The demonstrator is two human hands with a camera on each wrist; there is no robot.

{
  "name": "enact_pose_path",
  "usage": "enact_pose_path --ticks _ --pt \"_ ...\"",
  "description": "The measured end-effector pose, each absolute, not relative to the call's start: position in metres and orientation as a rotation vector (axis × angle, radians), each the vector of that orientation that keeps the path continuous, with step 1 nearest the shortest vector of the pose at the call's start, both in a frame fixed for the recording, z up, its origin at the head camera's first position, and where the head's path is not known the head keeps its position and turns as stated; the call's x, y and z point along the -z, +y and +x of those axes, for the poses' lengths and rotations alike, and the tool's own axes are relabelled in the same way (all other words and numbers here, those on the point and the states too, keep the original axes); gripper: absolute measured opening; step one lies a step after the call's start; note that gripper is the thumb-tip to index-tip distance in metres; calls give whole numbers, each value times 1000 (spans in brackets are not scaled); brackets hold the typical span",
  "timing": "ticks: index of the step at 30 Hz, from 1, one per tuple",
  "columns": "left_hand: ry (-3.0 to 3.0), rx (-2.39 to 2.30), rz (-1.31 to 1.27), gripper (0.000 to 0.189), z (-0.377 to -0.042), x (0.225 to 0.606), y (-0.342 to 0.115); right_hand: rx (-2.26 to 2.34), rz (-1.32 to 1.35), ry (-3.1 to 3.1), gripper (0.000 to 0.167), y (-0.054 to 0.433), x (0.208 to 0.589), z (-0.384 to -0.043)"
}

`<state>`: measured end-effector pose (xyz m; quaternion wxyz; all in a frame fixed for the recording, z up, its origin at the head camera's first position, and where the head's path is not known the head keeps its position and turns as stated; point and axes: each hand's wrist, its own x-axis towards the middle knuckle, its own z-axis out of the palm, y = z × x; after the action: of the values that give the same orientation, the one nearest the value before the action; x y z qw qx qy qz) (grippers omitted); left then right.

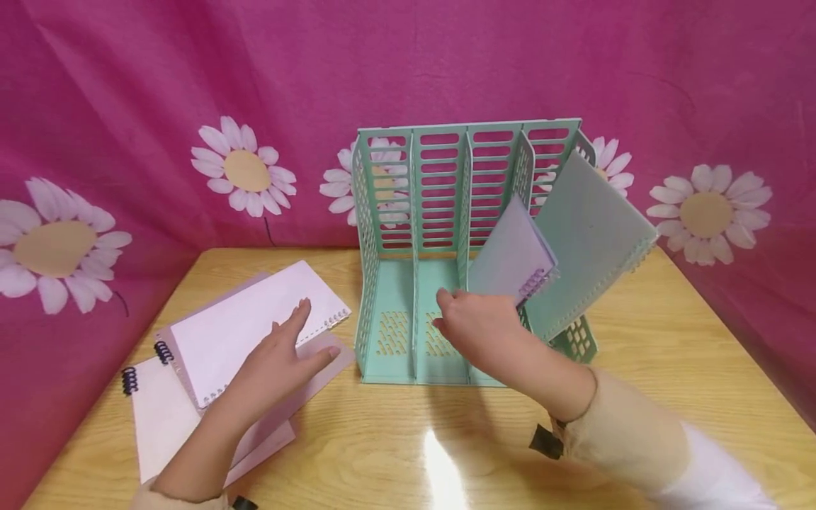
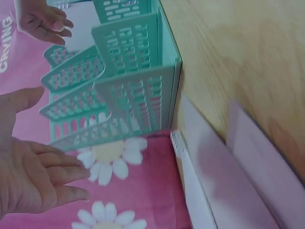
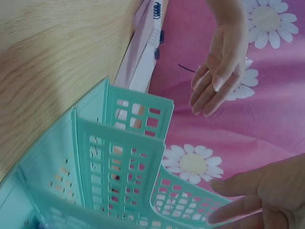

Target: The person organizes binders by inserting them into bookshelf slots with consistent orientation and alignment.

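A mint-green file rack [image 1: 414, 304] with several upright compartments stands on the table. A purple spiral notebook [image 1: 506, 248] leans in the compartment right of its middle, and a larger grey-green spiral notebook [image 1: 586, 241] tilts in the rightmost one. My right hand [image 1: 484, 326] hovers in front of the rack with nothing in its grasp, fingers loosely bent; the right wrist view shows its fingers [image 3: 238, 210] too. Over a loose stack of spiral notebooks, topped by a white one [image 1: 248, 329], my left hand [image 1: 270, 368] is held with fingers spread, apparently apart from the paper.
The wooden table [image 1: 676, 411] reaches back to a pink curtain [image 1: 446, 57] printed with white daisies. Beneath the white notebook, other notebooks fan out, among them a pale one [image 1: 159, 411] with black coils at the lower left.
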<state>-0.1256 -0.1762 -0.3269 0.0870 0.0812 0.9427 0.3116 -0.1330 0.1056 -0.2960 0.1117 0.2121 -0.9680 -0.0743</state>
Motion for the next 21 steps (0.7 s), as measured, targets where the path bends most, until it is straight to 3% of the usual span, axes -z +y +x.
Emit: enact_pose_path --ticks 3,8,21 --pt "2834 -859 202 98 -121 330 -189 184 619 -2904 47 95 294 -138" --pt "2878 -788 180 95 -115 338 -211 66 613 -3053 62 77 293 -148" --pt "2880 -610 209 93 -108 348 -247 20 784 -3065 56 29 302 -162"
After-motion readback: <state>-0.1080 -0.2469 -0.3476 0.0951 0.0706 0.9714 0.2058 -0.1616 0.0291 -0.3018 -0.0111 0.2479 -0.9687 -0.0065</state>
